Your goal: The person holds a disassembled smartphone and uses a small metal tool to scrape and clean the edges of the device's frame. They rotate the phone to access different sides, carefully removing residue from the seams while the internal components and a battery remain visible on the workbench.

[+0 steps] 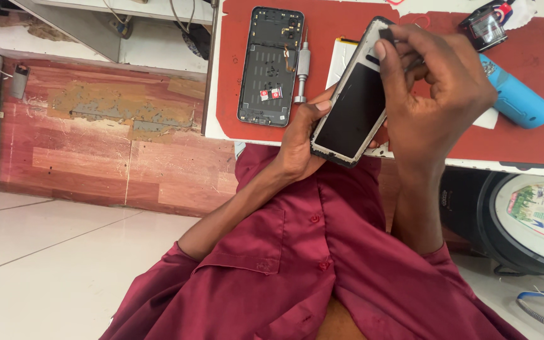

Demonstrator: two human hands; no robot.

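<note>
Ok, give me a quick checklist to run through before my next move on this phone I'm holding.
1. Phone held firmly: ok, the left hand grips its lower edge and tilts it up off the red mat.
2. Right hand placed at the top end: ok, its fingertips pinch there.
3. What the fingertips pinch: cannot tell, too small and dark.
4. Screwdriver within reach: ok, it lies on the mat beside the back cover.
5. Loose small parts secured: not ok, two small red pieces sit loose in the back cover.
6. Blue tool out of the way: ok, it lies apart on the right.
</note>
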